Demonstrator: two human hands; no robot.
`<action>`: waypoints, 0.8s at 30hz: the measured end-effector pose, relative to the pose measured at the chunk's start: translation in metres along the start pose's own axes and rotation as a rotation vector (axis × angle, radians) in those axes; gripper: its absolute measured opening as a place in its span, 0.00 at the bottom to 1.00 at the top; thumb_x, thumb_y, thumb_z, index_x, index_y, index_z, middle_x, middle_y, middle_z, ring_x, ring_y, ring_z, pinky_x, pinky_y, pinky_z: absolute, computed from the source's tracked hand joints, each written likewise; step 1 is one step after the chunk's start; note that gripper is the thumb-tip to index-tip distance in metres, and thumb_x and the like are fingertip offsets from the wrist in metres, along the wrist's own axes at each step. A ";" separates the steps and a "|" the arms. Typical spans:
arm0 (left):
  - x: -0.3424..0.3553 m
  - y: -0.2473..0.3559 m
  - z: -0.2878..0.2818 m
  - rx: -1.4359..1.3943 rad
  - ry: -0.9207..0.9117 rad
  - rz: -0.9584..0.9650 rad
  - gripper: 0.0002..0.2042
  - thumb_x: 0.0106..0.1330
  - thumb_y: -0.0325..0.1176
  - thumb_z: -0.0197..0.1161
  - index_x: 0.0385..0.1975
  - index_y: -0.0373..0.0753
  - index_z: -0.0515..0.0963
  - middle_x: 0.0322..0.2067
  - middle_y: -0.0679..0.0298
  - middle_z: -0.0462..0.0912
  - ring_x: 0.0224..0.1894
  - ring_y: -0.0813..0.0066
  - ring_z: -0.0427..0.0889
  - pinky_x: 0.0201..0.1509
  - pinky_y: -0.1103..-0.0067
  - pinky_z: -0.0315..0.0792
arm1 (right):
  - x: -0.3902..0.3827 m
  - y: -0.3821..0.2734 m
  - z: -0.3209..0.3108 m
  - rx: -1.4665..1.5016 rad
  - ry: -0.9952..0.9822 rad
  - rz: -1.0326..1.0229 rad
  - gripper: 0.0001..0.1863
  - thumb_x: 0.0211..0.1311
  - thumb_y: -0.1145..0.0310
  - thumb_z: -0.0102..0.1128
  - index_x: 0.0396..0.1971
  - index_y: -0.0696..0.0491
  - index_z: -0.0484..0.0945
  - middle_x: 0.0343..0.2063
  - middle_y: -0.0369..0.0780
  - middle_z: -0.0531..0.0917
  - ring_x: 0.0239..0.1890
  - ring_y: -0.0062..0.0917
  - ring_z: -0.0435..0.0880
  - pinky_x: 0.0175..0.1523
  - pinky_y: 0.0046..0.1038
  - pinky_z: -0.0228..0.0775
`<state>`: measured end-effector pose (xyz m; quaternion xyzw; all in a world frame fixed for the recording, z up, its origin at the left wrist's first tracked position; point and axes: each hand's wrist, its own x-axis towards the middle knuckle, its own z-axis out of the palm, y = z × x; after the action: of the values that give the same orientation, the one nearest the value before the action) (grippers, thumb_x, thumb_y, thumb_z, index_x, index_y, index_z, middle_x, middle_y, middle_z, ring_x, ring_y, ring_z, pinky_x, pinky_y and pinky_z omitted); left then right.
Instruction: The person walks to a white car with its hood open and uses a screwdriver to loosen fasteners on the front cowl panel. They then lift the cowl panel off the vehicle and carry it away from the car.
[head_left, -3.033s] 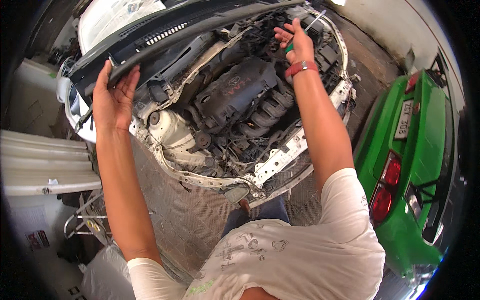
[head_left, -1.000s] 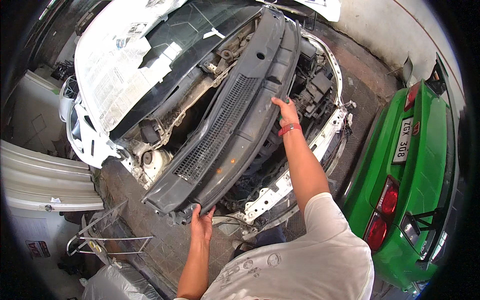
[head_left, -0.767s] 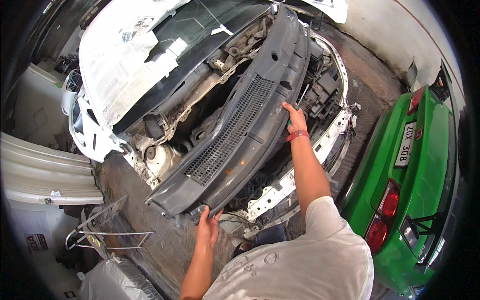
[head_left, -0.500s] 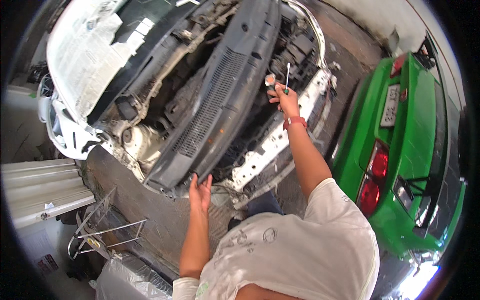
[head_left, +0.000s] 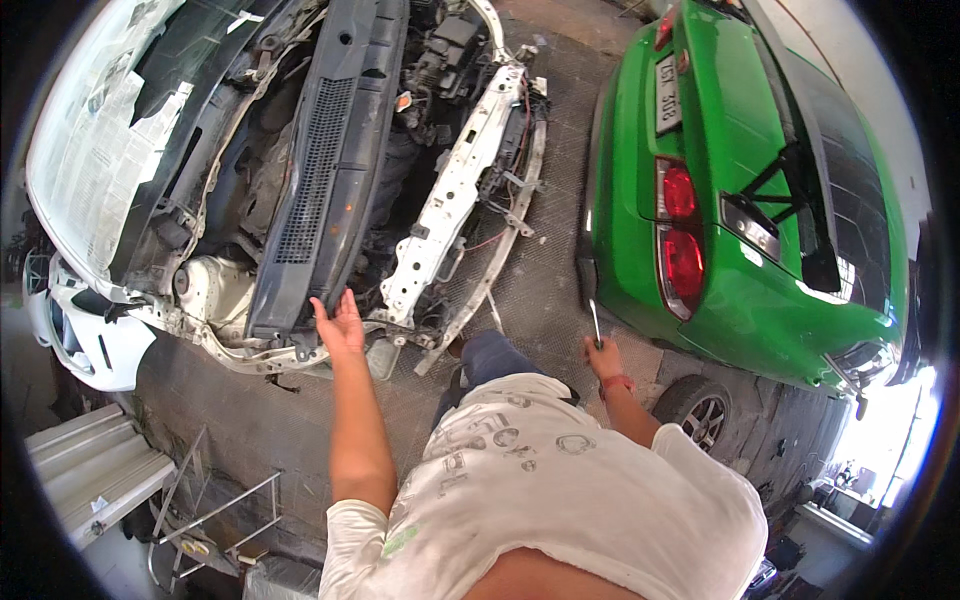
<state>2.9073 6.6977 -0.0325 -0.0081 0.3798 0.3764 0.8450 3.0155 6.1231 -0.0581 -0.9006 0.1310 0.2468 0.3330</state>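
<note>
A long black plastic cowl panel (head_left: pixel 362 150) with a mesh grille lies across the engine bay of a white car. At its near end is my left hand (head_left: pixel 341 326), palm up, with thumb and fingers apart. The fingertips are at the panel's edge; whether they touch it I cannot tell. Low on my right side, my right hand (head_left: pixel 603 360) is closed round the dark handle of a screwdriver (head_left: pixel 597 320), whose thin metal shaft points away from me. The white front crossmember (head_left: pixel 455 190) of the stripped car runs to the right of the panel.
A green car (head_left: pixel 740 190) with a rear wing stands close on the right, and a wheel (head_left: pixel 698 412) lies near it. A white bumper (head_left: pixel 95 325) is at left. Nearer stand a metal frame (head_left: pixel 215 520) and a pale ribbed panel (head_left: pixel 95 465).
My right hand has come back from over the engine bay to my right side, still with the screwdriver. My left hand stays by the panel's near end, thumb spread wider. The view has swung right.
</note>
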 end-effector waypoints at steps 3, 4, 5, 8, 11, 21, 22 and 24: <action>-0.019 0.001 0.000 0.063 -0.084 -0.006 0.34 0.69 0.45 0.71 0.64 0.27 0.67 0.61 0.46 0.72 0.65 0.49 0.73 0.74 0.59 0.69 | -0.033 0.067 -0.030 0.085 0.016 0.091 0.15 0.71 0.58 0.63 0.33 0.57 0.83 0.19 0.39 0.85 0.18 0.23 0.83 0.24 0.27 0.73; -0.028 0.004 -0.002 0.063 -0.110 -0.038 0.37 0.69 0.45 0.70 0.66 0.25 0.62 0.63 0.45 0.70 0.68 0.48 0.71 0.75 0.58 0.68 | -0.039 0.080 -0.039 0.054 0.049 0.079 0.15 0.70 0.58 0.64 0.33 0.57 0.83 0.19 0.39 0.85 0.17 0.23 0.82 0.23 0.28 0.73; -0.039 0.007 -0.004 0.042 -0.100 -0.082 0.38 0.69 0.45 0.70 0.68 0.24 0.59 0.65 0.44 0.68 0.69 0.47 0.69 0.75 0.58 0.68 | -0.044 0.090 -0.047 0.032 0.069 0.095 0.15 0.70 0.58 0.64 0.33 0.57 0.83 0.19 0.39 0.85 0.17 0.23 0.82 0.22 0.28 0.72; -0.081 0.012 -0.017 0.141 -0.149 -0.138 0.40 0.72 0.47 0.66 0.71 0.25 0.54 0.70 0.41 0.63 0.72 0.48 0.66 0.75 0.60 0.68 | -0.039 0.098 -0.063 0.131 0.059 0.084 0.15 0.70 0.59 0.65 0.34 0.57 0.83 0.19 0.39 0.84 0.16 0.23 0.82 0.21 0.28 0.72; -0.131 0.001 -0.039 0.405 -0.260 -0.146 0.40 0.74 0.51 0.61 0.74 0.30 0.52 0.73 0.44 0.60 0.74 0.51 0.64 0.75 0.62 0.68 | -0.011 0.086 -0.070 0.107 0.047 0.032 0.16 0.69 0.57 0.65 0.32 0.57 0.84 0.18 0.41 0.85 0.19 0.27 0.85 0.28 0.32 0.76; -0.244 -0.170 -0.092 0.808 0.078 -0.175 0.32 0.79 0.53 0.52 0.76 0.42 0.57 0.71 0.55 0.67 0.68 0.62 0.72 0.70 0.66 0.70 | 0.137 -0.028 -0.083 -0.218 -0.150 -0.350 0.21 0.63 0.47 0.65 0.40 0.51 0.87 0.35 0.51 0.88 0.41 0.50 0.87 0.49 0.46 0.79; -0.245 -0.193 -0.086 0.830 0.017 -0.151 0.31 0.79 0.52 0.52 0.75 0.42 0.59 0.70 0.55 0.69 0.66 0.64 0.73 0.69 0.67 0.70 | 0.149 -0.040 -0.082 -0.268 -0.171 -0.385 0.21 0.63 0.48 0.65 0.40 0.52 0.87 0.36 0.52 0.88 0.42 0.50 0.87 0.49 0.46 0.79; -0.248 -0.234 -0.069 0.917 0.035 -0.141 0.28 0.80 0.49 0.53 0.73 0.43 0.63 0.68 0.56 0.71 0.63 0.68 0.76 0.67 0.69 0.71 | 0.181 -0.066 -0.083 -0.333 -0.237 -0.426 0.20 0.63 0.49 0.65 0.42 0.51 0.87 0.38 0.52 0.88 0.44 0.51 0.87 0.51 0.47 0.78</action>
<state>2.9081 6.3530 0.0157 0.3341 0.5199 0.1111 0.7783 3.2245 6.1035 -0.0647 -0.9149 -0.1434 0.2930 0.2380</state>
